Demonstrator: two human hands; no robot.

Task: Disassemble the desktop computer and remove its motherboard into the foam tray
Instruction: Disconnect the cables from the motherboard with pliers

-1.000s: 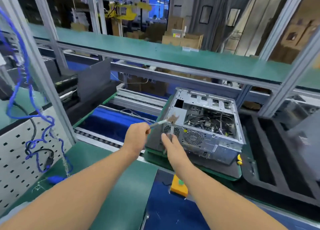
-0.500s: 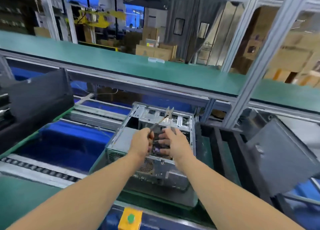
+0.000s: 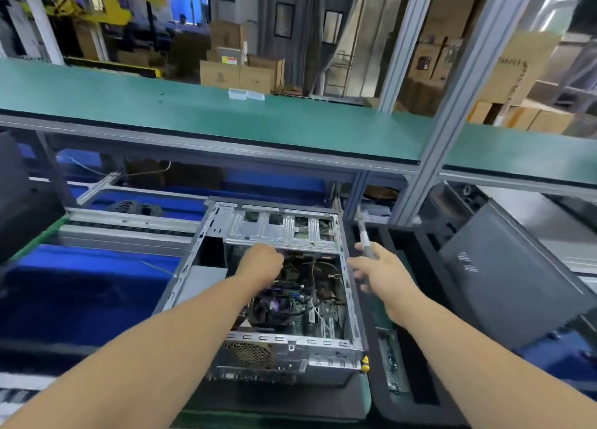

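The desktop computer (image 3: pixel 277 286) lies open on the bench's near edge, its motherboard (image 3: pixel 300 302) inside. The left hand (image 3: pixel 261 262) reaches in, grip unclear; the right hand (image 3: pixel 376 273) holds a screwdriver (image 3: pixel 365 234). The foam tray (image 3: pixel 416 299) waits alongside.

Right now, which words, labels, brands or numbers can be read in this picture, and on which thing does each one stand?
None can be read.
Label on the cardboard box: red and white, too blurred.
Print on the tall carton: too blurred.
Computer case: no readable marking.
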